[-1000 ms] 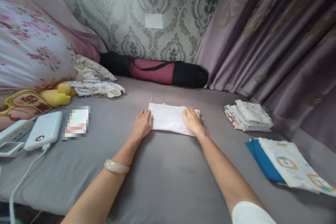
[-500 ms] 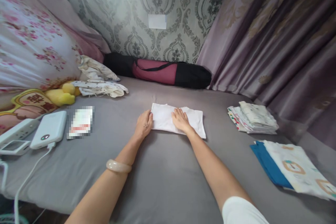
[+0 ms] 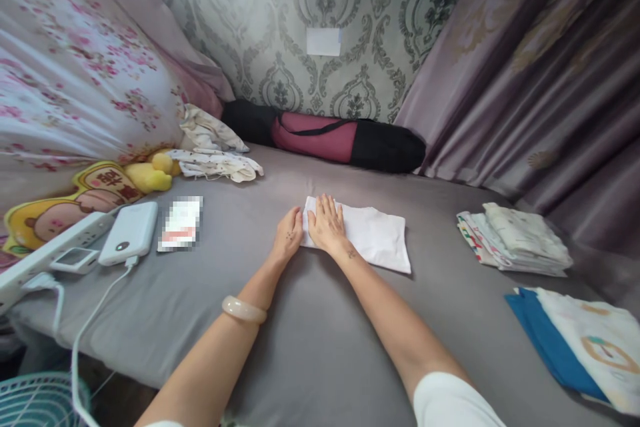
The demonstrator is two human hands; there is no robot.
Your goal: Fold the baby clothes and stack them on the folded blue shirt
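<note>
A folded white cloth (image 3: 377, 235) lies flat in the middle of the grey bedsheet. At its left edge is my left hand (image 3: 289, 232), fingers closed on the border of the fabric, a pale bangle (image 3: 244, 309) on that wrist. My right hand (image 3: 327, 225) rests flat on the left part of the cloth with its fingers stretched out, close beside the left hand. The right half of the cloth is uncovered, and its far right corner points towards me.
Right: a stack of folded clothes (image 3: 525, 237); nearer, blue fabric (image 3: 553, 340) beneath a printed white cloth (image 3: 595, 340). Left: a power bank (image 3: 129, 230), a power strip (image 3: 30, 260), a blurred card (image 3: 181, 223), plush toys (image 3: 145, 177) and crumpled clothes (image 3: 215, 163). A long bag (image 3: 320, 140) lies along the wall.
My right hand has slid left across the white cloth, from its middle to beside my left hand. My left hand stays at the left edge. The whole view has shifted to the left.
</note>
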